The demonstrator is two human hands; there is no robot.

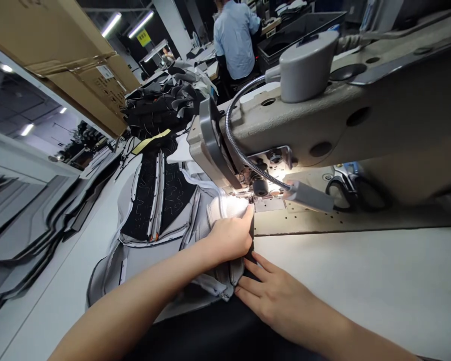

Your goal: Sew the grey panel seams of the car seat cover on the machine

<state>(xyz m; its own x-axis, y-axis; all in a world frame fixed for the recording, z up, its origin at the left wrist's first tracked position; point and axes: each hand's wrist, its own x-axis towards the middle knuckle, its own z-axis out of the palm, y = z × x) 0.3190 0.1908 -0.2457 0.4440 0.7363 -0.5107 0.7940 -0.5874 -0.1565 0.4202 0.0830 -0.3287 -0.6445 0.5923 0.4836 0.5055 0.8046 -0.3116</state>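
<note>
My left hand (231, 238) grips a folded edge of a grey padded fabric cover (161, 263), close behind the presser foot (260, 187) of a sewing machine (315, 118). White mesh (231, 208) on the cover lies lit beneath the lamp, reaching the steel needle plate (269, 204). My right hand (270, 301) sits nearer me, its spread fingers pressing the cover's edge beside a black strip (250, 250). A black quilted section with white piping (154, 200) trails away from the machine. The needle itself is hidden among the machine's parts.
A flexible gooseneck lamp (308, 196) bends over the needle area, and black-handled scissors (348, 188) lie behind the machine. Stacked grey panels (18, 225) sit to the left, below large cardboard boxes (60, 55). Beyond a dark pile (161, 105), a person in a light-blue shirt (235, 42) sits.
</note>
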